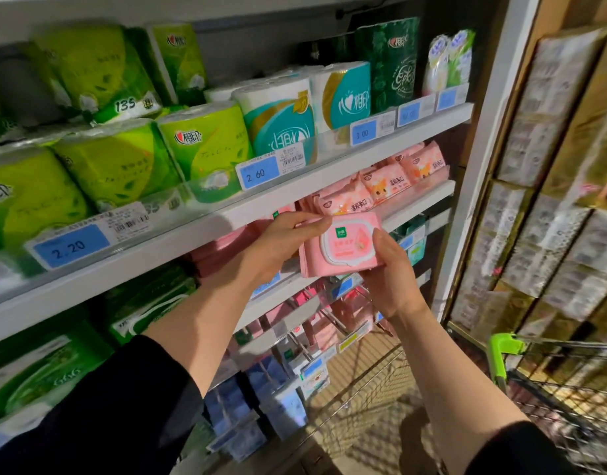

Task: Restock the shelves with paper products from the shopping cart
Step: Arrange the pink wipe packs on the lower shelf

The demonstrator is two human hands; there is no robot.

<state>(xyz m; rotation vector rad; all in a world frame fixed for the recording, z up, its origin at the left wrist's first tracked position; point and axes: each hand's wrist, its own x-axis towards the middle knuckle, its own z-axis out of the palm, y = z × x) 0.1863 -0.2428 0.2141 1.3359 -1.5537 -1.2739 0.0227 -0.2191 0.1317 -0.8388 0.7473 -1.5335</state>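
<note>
A pink wet-wipe pack (343, 246) with a white flip lid is held in front of the second shelf (391, 216). My left hand (281, 241) grips its left edge, fingers curled over the top. From the right, my right hand (391, 269) holds the pack's right and lower side, thumb on the front. More pink wipe packs (384, 183) stand on that shelf behind it. The shopping cart (552, 399) with a green handle sits at the lower right.
Green and teal toilet-roll packs (206, 142) fill the upper shelf, which carries blue price tags (257, 173). Green tissue packs (48, 365) and blue packets (260, 399) sit on lower shelves. Stacked cardboard cartons (552, 166) stand at the right beyond a white post.
</note>
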